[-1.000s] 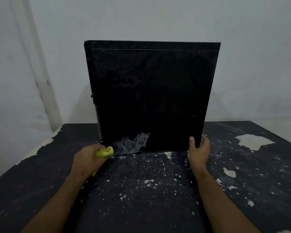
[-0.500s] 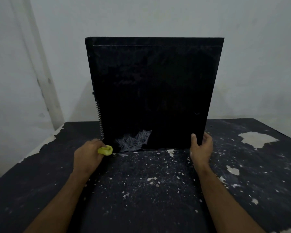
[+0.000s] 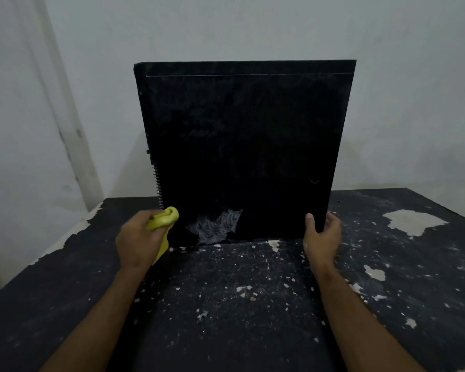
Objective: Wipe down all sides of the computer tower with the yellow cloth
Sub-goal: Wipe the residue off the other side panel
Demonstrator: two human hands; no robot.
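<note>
Computer tower [image 3: 242,146] upright on flaking counter [image 3: 387,277] | left hand [image 3: 140,240] clutching bunched yellow cloth [image 3: 164,220] at lower left corner | right hand [image 3: 321,237] gripping lower right edge | whitish smear [image 3: 215,226] low on panel

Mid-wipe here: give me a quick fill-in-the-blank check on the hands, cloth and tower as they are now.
1. The left hand grips the ____ cloth.
2. The right hand grips the tower at its lower ____ corner.
3. The tower stands ____ on the table.
4. The whitish smear lies near the panel's ____ edge.

Missing words: yellow; right; upright; bottom
</note>
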